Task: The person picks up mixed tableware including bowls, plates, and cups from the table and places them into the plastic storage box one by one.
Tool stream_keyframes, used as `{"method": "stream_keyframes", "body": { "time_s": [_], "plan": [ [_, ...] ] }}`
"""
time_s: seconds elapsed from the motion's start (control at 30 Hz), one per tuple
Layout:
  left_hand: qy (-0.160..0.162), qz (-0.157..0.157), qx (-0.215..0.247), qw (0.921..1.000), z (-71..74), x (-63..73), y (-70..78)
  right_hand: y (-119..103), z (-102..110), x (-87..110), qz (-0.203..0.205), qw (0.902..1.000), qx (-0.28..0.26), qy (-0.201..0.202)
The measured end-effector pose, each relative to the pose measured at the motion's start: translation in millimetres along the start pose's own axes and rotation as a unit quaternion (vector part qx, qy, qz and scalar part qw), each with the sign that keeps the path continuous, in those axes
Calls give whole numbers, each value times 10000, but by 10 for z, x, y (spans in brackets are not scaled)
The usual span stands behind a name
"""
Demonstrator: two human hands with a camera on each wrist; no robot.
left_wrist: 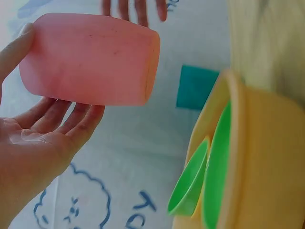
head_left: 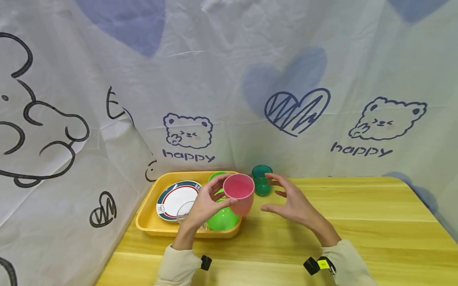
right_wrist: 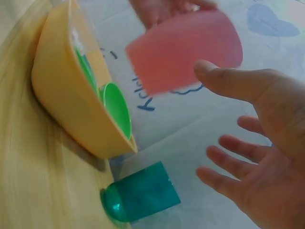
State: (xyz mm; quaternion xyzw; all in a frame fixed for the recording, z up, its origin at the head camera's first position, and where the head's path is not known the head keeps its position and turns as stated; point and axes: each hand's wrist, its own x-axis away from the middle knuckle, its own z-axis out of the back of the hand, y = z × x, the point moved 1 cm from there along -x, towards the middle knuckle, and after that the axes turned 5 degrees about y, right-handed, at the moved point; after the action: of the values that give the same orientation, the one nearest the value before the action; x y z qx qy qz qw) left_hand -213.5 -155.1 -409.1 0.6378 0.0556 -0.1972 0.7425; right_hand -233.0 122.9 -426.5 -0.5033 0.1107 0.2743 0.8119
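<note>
A pink plastic cup (head_left: 241,200) is held up above the right end of the yellow tub by my left hand (head_left: 206,202), its thumb on the near side and fingers behind. In the left wrist view the cup (left_wrist: 90,59) lies between thumb and fingertips. My right hand (head_left: 291,200) is apart from the cup, fingers spread and gently bent, with nothing in it. Behind it a teal cup (head_left: 262,186) stands upright on the table; the right wrist view shows this teal cup (right_wrist: 143,193) whole.
The yellow tub (head_left: 150,230) holds a white plate with a green rim (head_left: 177,200), a clear glass (head_left: 183,210) partly behind my left arm, and green bowls (head_left: 223,219). A printed cloth (head_left: 229,79) hangs behind the wooden table (head_left: 358,222).
</note>
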Motion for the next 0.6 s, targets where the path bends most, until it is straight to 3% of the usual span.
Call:
{"method": "stream_keyframes", "body": {
  "time_s": [0.3, 0.4, 0.6],
  "plan": [
    [616, -154, -136, 9979, 516, 187, 121, 290, -26, -213, 370, 9961, 682, 429],
    [752, -148, -197, 9969, 668, 265, 100, 408, -51, -305, 271, 9953, 754, 551],
    [1189, -57, -369, 9922, 906, 420, -25, 627, -130, -466, -303, 9952, 737, 574]
  ]
}}
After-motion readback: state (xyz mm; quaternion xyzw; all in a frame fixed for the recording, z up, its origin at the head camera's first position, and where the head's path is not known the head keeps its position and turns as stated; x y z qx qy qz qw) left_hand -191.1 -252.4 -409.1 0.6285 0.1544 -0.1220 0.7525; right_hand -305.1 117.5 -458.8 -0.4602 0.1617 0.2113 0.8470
